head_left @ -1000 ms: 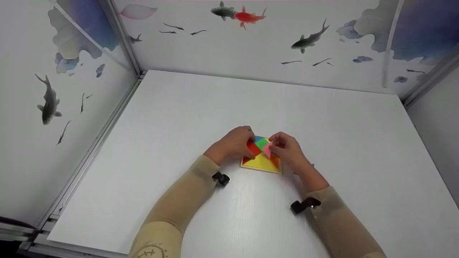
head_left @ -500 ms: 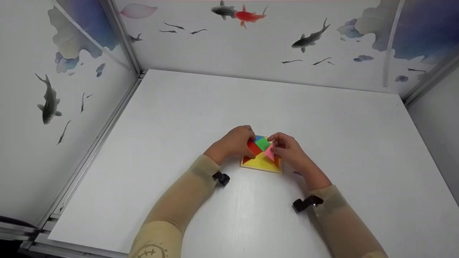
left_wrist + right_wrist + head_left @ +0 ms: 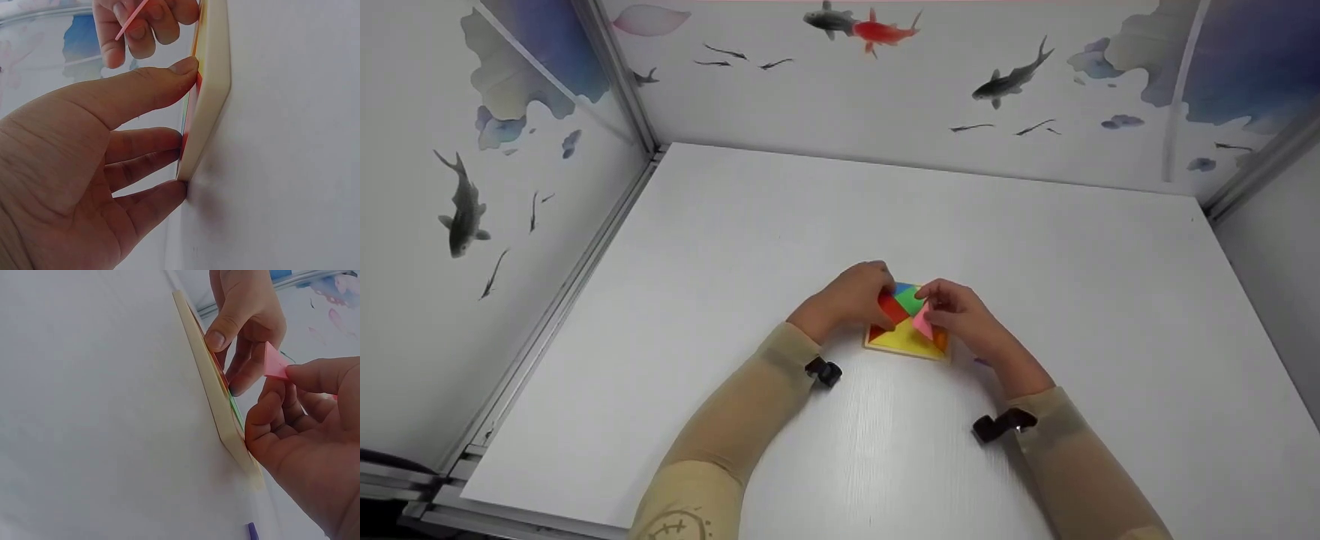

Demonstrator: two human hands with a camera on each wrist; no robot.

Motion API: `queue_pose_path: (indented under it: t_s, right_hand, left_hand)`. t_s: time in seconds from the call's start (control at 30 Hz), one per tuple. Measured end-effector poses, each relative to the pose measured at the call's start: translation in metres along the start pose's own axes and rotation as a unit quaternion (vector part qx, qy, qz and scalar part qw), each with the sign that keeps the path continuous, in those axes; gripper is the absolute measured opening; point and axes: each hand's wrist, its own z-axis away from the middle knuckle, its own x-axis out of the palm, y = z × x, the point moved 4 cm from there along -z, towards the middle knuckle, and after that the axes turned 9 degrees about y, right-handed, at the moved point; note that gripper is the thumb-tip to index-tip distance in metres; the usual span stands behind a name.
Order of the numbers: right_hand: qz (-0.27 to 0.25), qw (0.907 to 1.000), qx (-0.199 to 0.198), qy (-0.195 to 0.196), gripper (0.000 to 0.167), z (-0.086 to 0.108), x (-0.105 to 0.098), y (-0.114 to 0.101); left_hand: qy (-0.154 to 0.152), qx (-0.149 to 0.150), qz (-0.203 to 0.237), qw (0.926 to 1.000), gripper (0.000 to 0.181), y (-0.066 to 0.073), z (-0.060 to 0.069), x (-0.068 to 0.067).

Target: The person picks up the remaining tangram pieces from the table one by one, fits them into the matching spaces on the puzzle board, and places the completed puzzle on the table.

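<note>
A tangram tray [image 3: 904, 355] with a pale wooden rim lies flat on the table. In it are a red piece [image 3: 891, 309], a green piece [image 3: 911, 301], a blue piece [image 3: 903, 288], a yellow triangle [image 3: 907, 341] and an orange piece [image 3: 940, 339]. My left hand [image 3: 851, 296] rests over the left side, thumb and fingertips pressing on pieces and edge. My right hand [image 3: 960, 307] pinches a pink triangle [image 3: 274, 363] between thumb and fingers. The right wrist view shows this triangle tilted above the tray, apart from the other pieces.
Part of a purple piece [image 3: 982, 362] shows on the table beside the right forearm, which hides the remainder. White walls printed with fish [image 3: 1009, 81] enclose the back and sides of the white table [image 3: 780, 217].
The pink triangle has shifted slightly right and turned in my right fingers. My right wrist has moved a little right. A bluish bit beyond the right forearm is now hidden. My left hand stays in place.
</note>
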Motion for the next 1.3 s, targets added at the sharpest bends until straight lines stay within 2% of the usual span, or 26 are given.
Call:
queue_pose_path:
  t_s: [0.1,0.23,0.5,0.6,0.9,1.1,1.2,1.3]
  right_hand:
    - [0.021,0.9997,0.010,0.000,0.027,0.000,0.000,0.000]
    - [0.035,0.9987,0.029,0.024,0.028,-0.001,-0.001,0.000]
    - [0.042,0.9879,0.082,0.124,0.022,-0.001,-0.008,0.001]
    - [0.039,0.9842,0.093,0.146,0.022,-0.002,-0.010,0.003]
    - [0.054,0.9846,0.089,0.140,0.020,-0.003,-0.010,0.007]
    - [0.079,0.9856,0.063,0.136,0.018,-0.002,-0.010,0.003]
    - [0.085,0.9854,0.062,0.134,0.017,-0.002,-0.010,0.002]
    - [0.087,0.9853,0.066,0.132,0.017,-0.002,-0.010,0.003]
  left_hand:
    - [-0.002,-0.001,0.003,1.0000,0.056,0.000,-0.001,-0.001]
    - [-0.004,-0.003,-0.002,1.0000,0.056,0.000,-0.002,0.001]
    - [-0.006,-0.010,-0.007,0.9999,0.058,-0.001,-0.003,0.002]
    - [-0.006,-0.013,-0.005,0.9999,0.059,-0.001,-0.002,0.003]
    - [0.002,-0.012,-0.001,0.9999,0.058,0.000,-0.002,0.002]
    - [0.000,-0.021,0.001,0.9998,0.056,0.001,-0.001,0.001]
    - [-0.004,-0.021,-0.016,0.9996,0.055,0.003,0.000,0.002]
    - [-0.004,-0.010,-0.043,0.9990,0.056,0.007,0.000,0.002]
